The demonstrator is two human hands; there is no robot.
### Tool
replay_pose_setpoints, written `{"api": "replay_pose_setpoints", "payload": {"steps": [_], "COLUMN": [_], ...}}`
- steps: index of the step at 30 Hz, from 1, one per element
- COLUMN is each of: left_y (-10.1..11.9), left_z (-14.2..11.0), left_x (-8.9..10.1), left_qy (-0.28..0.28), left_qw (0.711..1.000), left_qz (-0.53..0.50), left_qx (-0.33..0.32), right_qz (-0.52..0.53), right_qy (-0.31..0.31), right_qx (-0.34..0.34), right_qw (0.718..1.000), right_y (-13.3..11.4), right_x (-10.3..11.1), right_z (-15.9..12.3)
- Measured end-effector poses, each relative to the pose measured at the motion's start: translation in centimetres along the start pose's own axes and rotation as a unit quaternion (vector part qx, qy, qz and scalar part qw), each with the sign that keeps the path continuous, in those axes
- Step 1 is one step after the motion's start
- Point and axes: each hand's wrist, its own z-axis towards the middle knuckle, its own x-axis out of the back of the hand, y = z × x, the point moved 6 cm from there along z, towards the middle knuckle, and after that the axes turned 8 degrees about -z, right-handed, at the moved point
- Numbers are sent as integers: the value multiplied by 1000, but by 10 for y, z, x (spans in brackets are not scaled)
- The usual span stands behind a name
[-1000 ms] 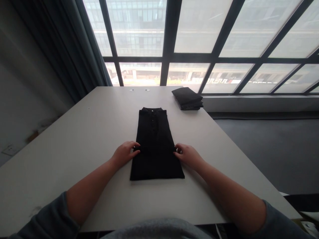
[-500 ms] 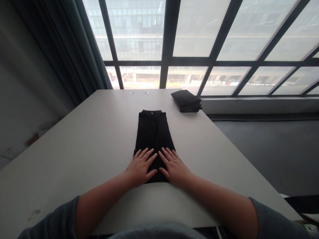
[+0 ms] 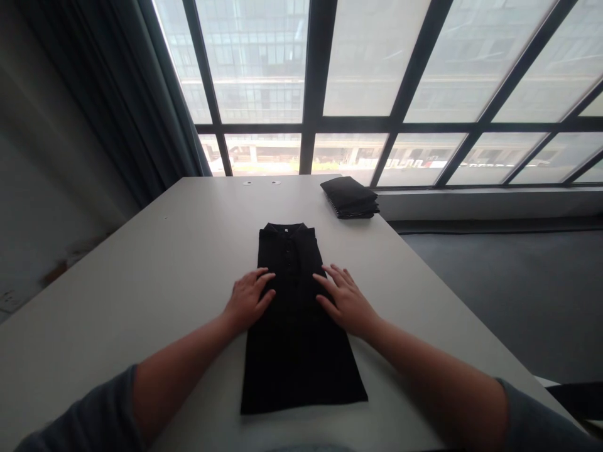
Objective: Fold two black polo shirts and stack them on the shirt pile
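A black polo shirt [image 3: 294, 326], folded into a long narrow strip with its collar at the far end, lies flat on the white table [image 3: 155, 276]. My left hand [image 3: 249, 298] rests flat on the shirt's left edge, fingers stretched out. Across from it, on the shirt's right edge, my right hand [image 3: 343, 300] lies flat with its fingers spread. Neither hand holds anything.
A stack of folded black garments [image 3: 349, 196] sits at the table's far right corner. Two small round caps [image 3: 260, 182] are set in the table's far edge. Large windows and a dark curtain [image 3: 113, 100] stand behind. The floor drops off to the right.
My hands slid apart from the middle of the shirt to its side edges. The shirt's near end now lies longer and closer to me than half a second ago.
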Motion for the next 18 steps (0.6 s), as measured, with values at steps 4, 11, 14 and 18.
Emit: {"api": "replay_pose_setpoints", "payload": {"steps": [4,11,14,18], "left_y": [-70,-116,-130,-141], "left_z": [87,186,205,218], "left_x": [6,-14,-22,-25], "left_qy": [83,104,117,132], "left_qw": [986,978,970,952], "left_qz": [-20,-83,-128,-210], "left_qx": [142,162,172,180], "right_qz": [30,128,192,295], "right_qy": [-52,-2,15,70], "right_qx": [-90,-98,-133,-149], "right_qw": [994,987,972,941], "right_y": [58,98,114,125], "right_x": [-34,-65,-71,-74], "right_z": [89,192,215,227]}}
